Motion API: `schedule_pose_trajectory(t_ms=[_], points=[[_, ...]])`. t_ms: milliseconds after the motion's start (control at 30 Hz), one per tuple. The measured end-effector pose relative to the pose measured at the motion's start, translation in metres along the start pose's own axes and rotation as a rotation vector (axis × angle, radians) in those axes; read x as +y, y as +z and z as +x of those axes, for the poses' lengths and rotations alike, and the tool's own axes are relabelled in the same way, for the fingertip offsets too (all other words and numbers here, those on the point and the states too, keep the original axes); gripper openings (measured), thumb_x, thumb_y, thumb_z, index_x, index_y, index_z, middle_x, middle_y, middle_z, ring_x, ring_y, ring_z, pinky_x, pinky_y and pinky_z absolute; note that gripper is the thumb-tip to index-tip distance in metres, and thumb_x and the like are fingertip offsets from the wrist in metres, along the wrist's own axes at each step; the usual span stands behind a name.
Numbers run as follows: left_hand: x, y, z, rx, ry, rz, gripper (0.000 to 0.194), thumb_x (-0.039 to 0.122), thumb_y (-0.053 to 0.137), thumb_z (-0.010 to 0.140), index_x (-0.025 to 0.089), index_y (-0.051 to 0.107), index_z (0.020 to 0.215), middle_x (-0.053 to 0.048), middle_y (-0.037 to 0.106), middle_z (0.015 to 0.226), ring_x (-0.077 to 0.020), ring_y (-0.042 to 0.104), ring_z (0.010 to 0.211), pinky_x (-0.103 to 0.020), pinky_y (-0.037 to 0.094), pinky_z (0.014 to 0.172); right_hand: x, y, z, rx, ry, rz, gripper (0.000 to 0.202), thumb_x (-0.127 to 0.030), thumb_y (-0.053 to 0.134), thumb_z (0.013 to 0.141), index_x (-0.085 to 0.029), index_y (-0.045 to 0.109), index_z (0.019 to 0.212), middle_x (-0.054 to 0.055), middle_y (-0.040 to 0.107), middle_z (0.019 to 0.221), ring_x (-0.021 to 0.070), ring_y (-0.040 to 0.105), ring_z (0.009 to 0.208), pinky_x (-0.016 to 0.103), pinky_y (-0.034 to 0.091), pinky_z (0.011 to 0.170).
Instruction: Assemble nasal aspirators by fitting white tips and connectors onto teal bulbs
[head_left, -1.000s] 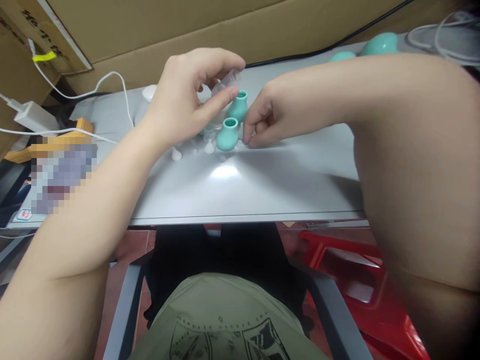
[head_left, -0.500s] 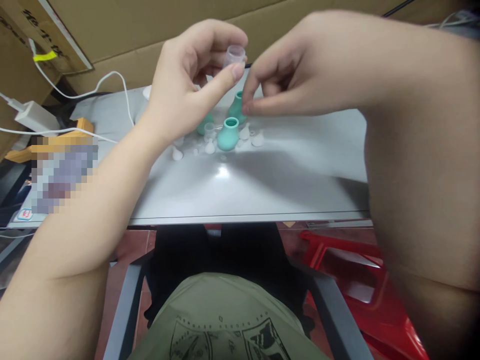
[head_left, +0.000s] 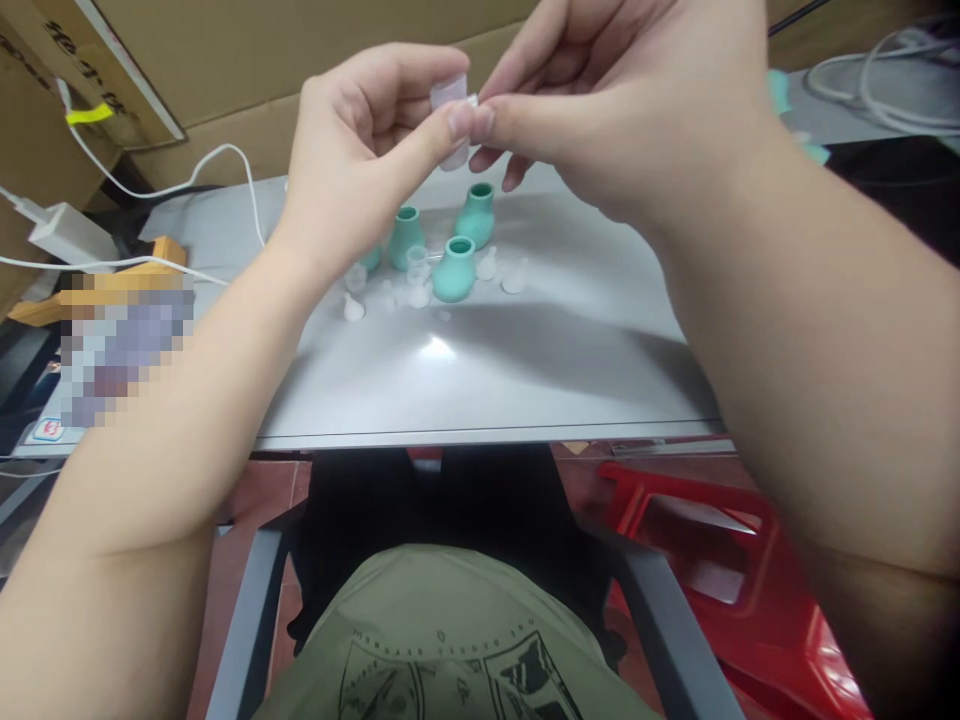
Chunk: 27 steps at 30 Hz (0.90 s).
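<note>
Between thumb and fingers, my left hand [head_left: 375, 130] holds a small clear plastic cup [head_left: 450, 92] above the grey table. The fingertips of my right hand [head_left: 555, 105] meet the cup's right side, pinching a small whitish piece [head_left: 473, 101] there; its shape is mostly hidden. Below the hands stand teal vase-shaped pieces with round openings: one in front [head_left: 454, 270], one behind it [head_left: 475, 215], one to the left [head_left: 406, 238]. Around them lie small white cone-topped pieces [head_left: 353, 307] and another clear cup [head_left: 417, 263].
The grey table [head_left: 525, 380] ends in front of my lap. A white charger with cables [head_left: 73, 236] and a wooden piece [head_left: 161, 255] are at the left. Cardboard [head_left: 300, 60] rises behind. A red stool [head_left: 705, 540] stands at the lower right; coiled cables [head_left: 892, 90] lie at the upper right.
My right hand has moved up and left to the cup, its fingertips now touching it with the small piece. My left hand has shifted slightly left, and the cup's tilt has changed.
</note>
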<state>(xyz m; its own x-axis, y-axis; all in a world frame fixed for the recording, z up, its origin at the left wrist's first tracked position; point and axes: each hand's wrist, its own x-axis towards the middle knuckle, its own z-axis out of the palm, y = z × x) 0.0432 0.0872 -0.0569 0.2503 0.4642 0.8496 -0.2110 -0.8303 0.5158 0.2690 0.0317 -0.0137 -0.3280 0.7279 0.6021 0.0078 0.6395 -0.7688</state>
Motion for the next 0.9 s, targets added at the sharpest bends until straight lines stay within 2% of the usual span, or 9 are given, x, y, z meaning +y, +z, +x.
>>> schedule_pose_trajectory(t_ms=[100, 200, 300, 400, 433, 533, 633, 767, 900], points=[[0.009, 0.001, 0.001, 0.042, -0.147, 0.09, 0.047, 0.067, 0.116, 0.086, 0.03, 0.099, 0.11, -0.007, 0.091, 0.104, -0.0282, 0.086, 0.089, -0.035, 0.069, 0.071, 0.008, -0.001, 0.001, 0.01, -0.017, 0.006, 0.026, -0.002, 0.097, 0.094, -0.018, 0.08, 0.083, -0.008, 0.081, 0.08, 0.0075, 0.082, 0.075, 0.01, 0.059, 0.056], [0.022, 0.009, -0.002, 0.097, -0.176, 0.029, 0.037, 0.058, 0.118, 0.085, 0.031, 0.099, 0.102, -0.003, 0.091, 0.098, -0.0257, 0.088, 0.085, -0.03, 0.068, 0.064, 0.013, -0.001, 0.001, -0.013, -0.046, 0.015, 0.019, -0.014, 0.098, 0.095, -0.022, 0.083, 0.087, -0.008, 0.082, 0.082, 0.0074, 0.082, 0.076, 0.012, 0.059, 0.054], [0.028, 0.017, -0.006, 0.114, -0.217, -0.022, 0.026, 0.047, 0.115, 0.09, 0.032, 0.098, 0.102, -0.003, 0.092, 0.1, -0.0249, 0.09, 0.088, -0.029, 0.07, 0.066, 0.017, -0.003, 0.001, -0.024, -0.083, 0.007, 0.014, -0.02, 0.096, 0.095, -0.022, 0.083, 0.089, -0.008, 0.082, 0.084, 0.0069, 0.082, 0.078, 0.013, 0.06, 0.058], [0.026, 0.022, -0.006, 0.128, -0.224, 0.009, 0.038, 0.063, 0.116, 0.082, 0.033, 0.095, 0.094, -0.001, 0.09, 0.092, -0.0254, 0.086, 0.079, -0.033, 0.067, 0.06, 0.021, -0.005, 0.002, -0.013, -0.118, -0.059, 0.01, -0.023, 0.094, 0.095, -0.024, 0.085, 0.089, -0.008, 0.082, 0.086, 0.0045, 0.08, 0.078, 0.01, 0.06, 0.062], [0.025, 0.022, -0.006, 0.14, -0.286, 0.056, 0.036, 0.062, 0.114, 0.085, 0.033, 0.095, 0.097, -0.002, 0.09, 0.096, -0.0267, 0.086, 0.084, -0.035, 0.069, 0.066, 0.022, -0.006, 0.002, -0.012, -0.124, -0.086, 0.009, -0.024, 0.093, 0.095, -0.024, 0.086, 0.09, -0.008, 0.082, 0.086, 0.0035, 0.079, 0.078, 0.009, 0.059, 0.062], [0.025, 0.022, -0.005, 0.163, -0.331, 0.063, 0.045, 0.069, 0.116, 0.076, 0.034, 0.093, 0.091, -0.002, 0.089, 0.091, -0.027, 0.081, 0.081, -0.038, 0.067, 0.064, 0.024, -0.006, 0.002, -0.016, -0.135, -0.116, 0.008, -0.024, 0.093, 0.094, -0.026, 0.086, 0.091, -0.008, 0.078, 0.083, 0.0019, 0.076, 0.074, 0.009, 0.057, 0.061], [0.024, 0.019, -0.004, 0.105, -0.37, 0.022, 0.058, 0.078, 0.119, 0.068, 0.035, 0.092, 0.095, 0.0, 0.089, 0.094, -0.0237, 0.078, 0.082, -0.038, 0.065, 0.066, 0.025, -0.006, 0.002, -0.047, -0.142, -0.089, 0.01, -0.026, 0.094, 0.096, -0.027, 0.085, 0.093, -0.008, 0.077, 0.083, 0.0028, 0.076, 0.073, 0.01, 0.058, 0.061], [0.019, 0.012, -0.004, 0.051, -0.4, 0.052, 0.065, 0.086, 0.115, 0.072, 0.033, 0.09, 0.101, -0.003, 0.087, 0.095, -0.0253, 0.077, 0.085, -0.042, 0.064, 0.071, 0.025, -0.006, 0.002, -0.087, -0.134, -0.076, 0.011, -0.026, 0.093, 0.096, -0.026, 0.083, 0.093, -0.007, 0.076, 0.081, 0.0039, 0.075, 0.07, 0.012, 0.057, 0.059], [0.023, 0.013, -0.004, 0.034, -0.407, 0.09, 0.061, 0.085, 0.11, 0.079, 0.033, 0.09, 0.104, -0.003, 0.086, 0.099, -0.0247, 0.076, 0.092, -0.042, 0.064, 0.076, 0.021, -0.009, 0.001, -0.089, -0.107, -0.128, 0.011, -0.021, 0.079, 0.1, -0.026, 0.084, 0.092, -0.007, 0.076, 0.08, 0.0032, 0.073, 0.068, 0.014, 0.055, 0.058]])
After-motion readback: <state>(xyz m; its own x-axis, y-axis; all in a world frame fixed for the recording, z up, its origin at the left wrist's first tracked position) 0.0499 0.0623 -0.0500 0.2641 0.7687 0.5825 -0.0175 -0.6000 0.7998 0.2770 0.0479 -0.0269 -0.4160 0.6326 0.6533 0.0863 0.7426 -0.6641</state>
